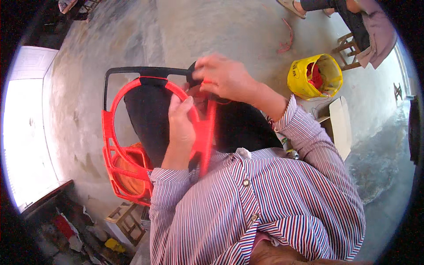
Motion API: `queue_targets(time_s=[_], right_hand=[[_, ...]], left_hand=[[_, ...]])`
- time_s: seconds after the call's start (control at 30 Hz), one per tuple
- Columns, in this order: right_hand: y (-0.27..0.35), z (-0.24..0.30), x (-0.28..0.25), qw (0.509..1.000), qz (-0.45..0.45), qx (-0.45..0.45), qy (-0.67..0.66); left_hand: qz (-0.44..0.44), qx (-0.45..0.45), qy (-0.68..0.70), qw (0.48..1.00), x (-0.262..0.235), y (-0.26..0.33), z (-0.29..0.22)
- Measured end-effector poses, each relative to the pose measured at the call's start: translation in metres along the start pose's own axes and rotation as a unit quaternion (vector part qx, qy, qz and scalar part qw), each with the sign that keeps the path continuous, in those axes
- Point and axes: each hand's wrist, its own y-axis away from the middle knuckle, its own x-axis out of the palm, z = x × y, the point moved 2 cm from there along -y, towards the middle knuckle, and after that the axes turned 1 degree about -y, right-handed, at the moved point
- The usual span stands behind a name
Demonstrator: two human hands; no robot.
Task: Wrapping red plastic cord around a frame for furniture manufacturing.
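Observation:
A black frame (152, 70), largely wrapped in red cord, lies across my lap. It has a large ring (115, 106) and an openwork lower part (129, 187). My left hand (180, 123) is closed round the ring's right side, with the thumb on top. Over the frame's upper right corner is my right hand (227, 79), its bent fingers blurred by motion. A thin red cord (208, 82) crosses these fingers, and a strand shows below the wrist. The fingertips and the spot where the cord meets the frame are partly hidden.
A yellow bucket (297, 79) with red material inside stands on the floor to the right. Another person (375, 35) sits beyond it on a wooden stool (348, 48). Red scraps (286, 42) lie on the floor. A small wooden stool (128, 221) is at lower left.

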Motion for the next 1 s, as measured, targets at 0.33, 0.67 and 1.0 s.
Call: queue_targets(time_s=[0.33,0.67,1.0], right_hand=[[0.058,0.017,-0.01,0.978,-0.123,0.166,-0.013],[0.091,-0.009,0.006,0.723,-0.278,0.317,-0.548],[0.077,0.003,0.011,0.404,-0.324,0.265,-0.813]], left_hand=[[0.062,-0.202,0.146,0.967,-0.014,-0.01,0.013],[0.107,-0.222,0.141,0.959,-0.008,-0.007,0.014],[0.123,-0.296,0.103,0.942,0.005,0.002,0.008]])
